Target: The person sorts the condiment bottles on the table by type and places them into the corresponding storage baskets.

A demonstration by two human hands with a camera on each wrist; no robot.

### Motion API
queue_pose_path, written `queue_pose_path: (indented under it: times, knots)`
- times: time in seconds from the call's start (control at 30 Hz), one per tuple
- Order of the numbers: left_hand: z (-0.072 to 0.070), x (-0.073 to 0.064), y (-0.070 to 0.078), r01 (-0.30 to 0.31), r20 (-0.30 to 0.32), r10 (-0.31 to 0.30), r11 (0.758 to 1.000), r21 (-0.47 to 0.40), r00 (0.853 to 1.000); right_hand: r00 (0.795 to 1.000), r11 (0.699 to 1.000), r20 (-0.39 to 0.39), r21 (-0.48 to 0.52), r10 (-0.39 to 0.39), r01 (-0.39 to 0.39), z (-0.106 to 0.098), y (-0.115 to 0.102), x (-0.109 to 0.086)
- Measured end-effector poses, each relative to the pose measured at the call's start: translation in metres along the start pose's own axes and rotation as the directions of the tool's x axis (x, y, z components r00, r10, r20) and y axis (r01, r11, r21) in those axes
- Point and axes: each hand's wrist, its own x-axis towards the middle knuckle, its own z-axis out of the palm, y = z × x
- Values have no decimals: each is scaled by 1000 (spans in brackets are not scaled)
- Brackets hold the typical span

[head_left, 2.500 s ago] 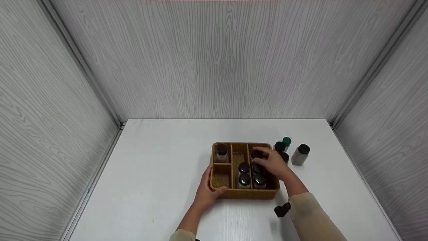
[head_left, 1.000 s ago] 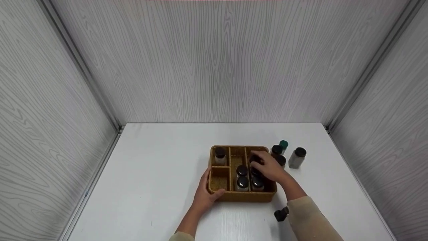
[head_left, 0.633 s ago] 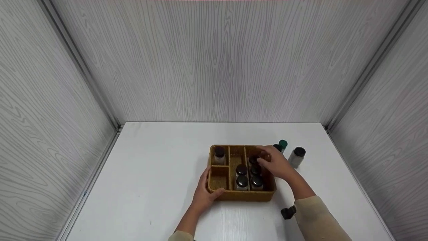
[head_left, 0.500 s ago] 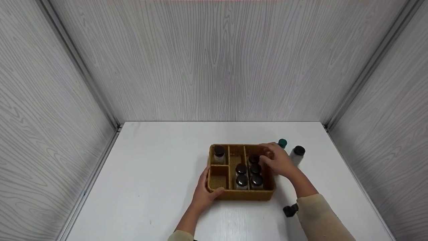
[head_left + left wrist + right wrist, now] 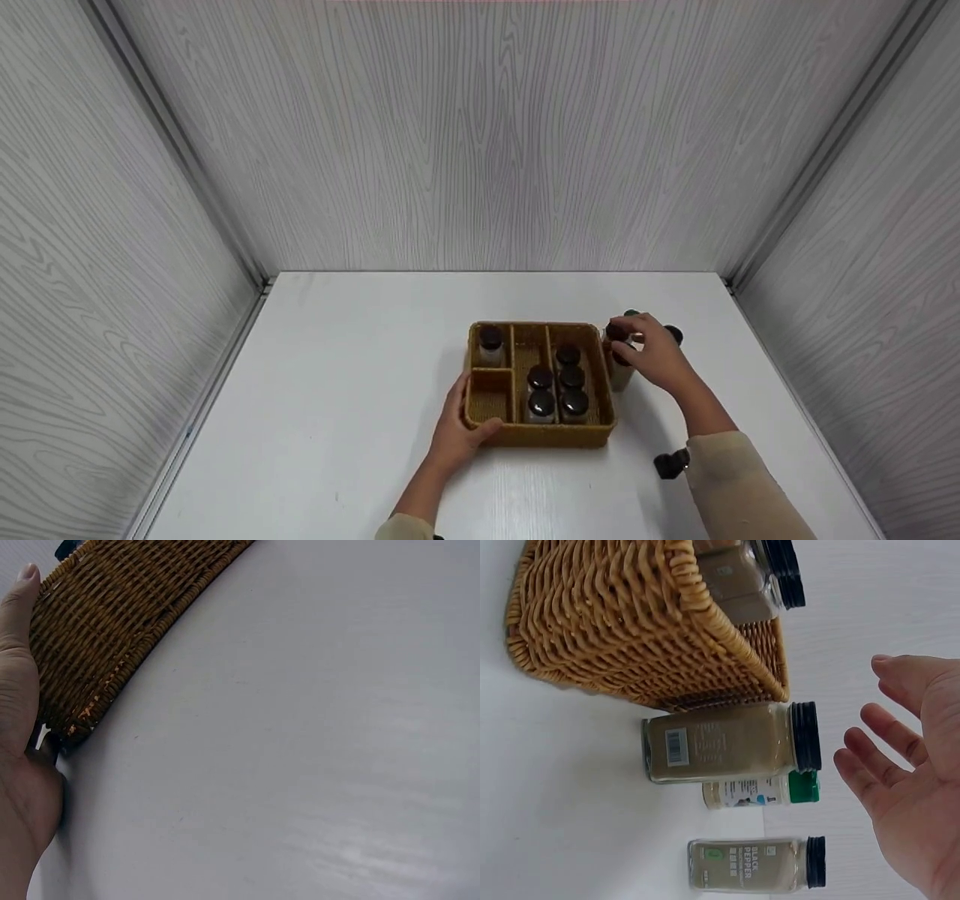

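My left hand [image 5: 454, 441] grips the near left corner of the woven divided basket [image 5: 536, 436], thumb on its front rim and fingers along its left side. Black-lidded spice jars stand inside: one [image 5: 490, 346] at back left, two [image 5: 540, 376] in the middle section, three [image 5: 571, 375] in the right section. My right hand [image 5: 656, 351] is over the jars beside the basket's right wall. In the right wrist view its fingers [image 5: 870, 765] are spread, a small gap from the black lid of a spice jar [image 5: 720, 741], with nothing held.
Behind that jar stands a green-lidded bottle [image 5: 746, 793]. A black pepper jar [image 5: 744, 865] stands further right. The white table [image 5: 360, 390] is bounded by grey wood-grain panels [image 5: 480, 150] at the back and sides. The basket's front left section [image 5: 489, 397] holds no jar.
My right hand has let go of the rear jar in the right section and moved right, out of the basket, to the jars outside. My left hand has kept its grip on the basket.
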Motion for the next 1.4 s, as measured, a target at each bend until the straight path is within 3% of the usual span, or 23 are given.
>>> queue_pose_path:
  times: [0.33, 0.67, 1.03, 1.4]
  knots:
    - [4, 1, 0, 12, 3, -12, 1000, -2, 1000, 999, 998, 11, -38, 53, -52, -3, 21, -2]
    - [2, 0, 2, 2, -4, -2, 1000, 3, 1000, 997, 994, 54, -97, 55, -50, 6, 36, -5]
    - [-1, -2, 2, 5, 2, -5, 1000, -5, 1000, 992, 980, 102, -192, 73, -52, 5, 33, -2]
    - [-2, -6, -2, 14, 4, -14, 1000, 6, 1000, 987, 977, 141, -205, 83, -54, 6, 36, -4]
